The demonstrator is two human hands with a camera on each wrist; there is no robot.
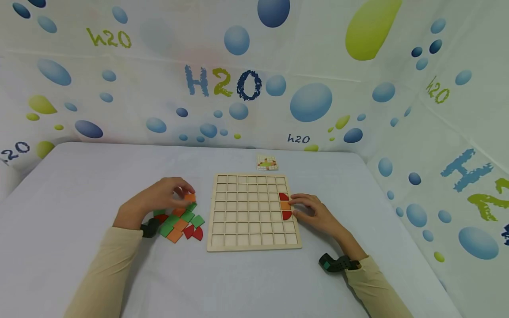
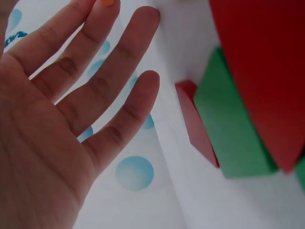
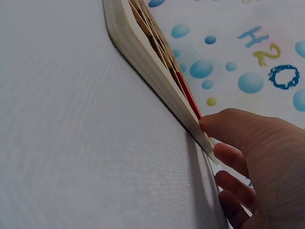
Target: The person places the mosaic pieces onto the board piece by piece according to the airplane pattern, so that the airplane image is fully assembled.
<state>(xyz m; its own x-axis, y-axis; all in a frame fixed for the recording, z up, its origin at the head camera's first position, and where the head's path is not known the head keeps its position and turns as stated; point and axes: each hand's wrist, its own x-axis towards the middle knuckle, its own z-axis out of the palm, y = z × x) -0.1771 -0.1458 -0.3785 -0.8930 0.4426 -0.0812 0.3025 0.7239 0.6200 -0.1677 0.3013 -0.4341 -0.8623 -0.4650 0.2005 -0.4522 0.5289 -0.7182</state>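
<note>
My left hand (image 1: 169, 194) pinches an orange square tile (image 1: 190, 198) between thumb and fingers, above a loose pile. That pile has green tiles (image 1: 166, 229), orange tiles (image 1: 175, 236) and red quarter-round tiles (image 1: 197, 233), some overlapping. In the left wrist view, only a bit of the orange tile shows at a fingertip. The wooden grid board (image 1: 254, 248) lies to the right. Its right column holds an orange square (image 1: 285, 206) between two red quarter-rounds (image 1: 286, 215). My right hand (image 1: 318, 214) rests its fingertips at the board's right edge, beside these pieces, with fingers loosely bent.
Behind the board lies a small pattern card (image 1: 267, 163) with a coloured design on a grid. A white cloth (image 1: 238, 282) covers the table. Printed fabric (image 1: 159, 79) with drops and lettering stands behind and on the right.
</note>
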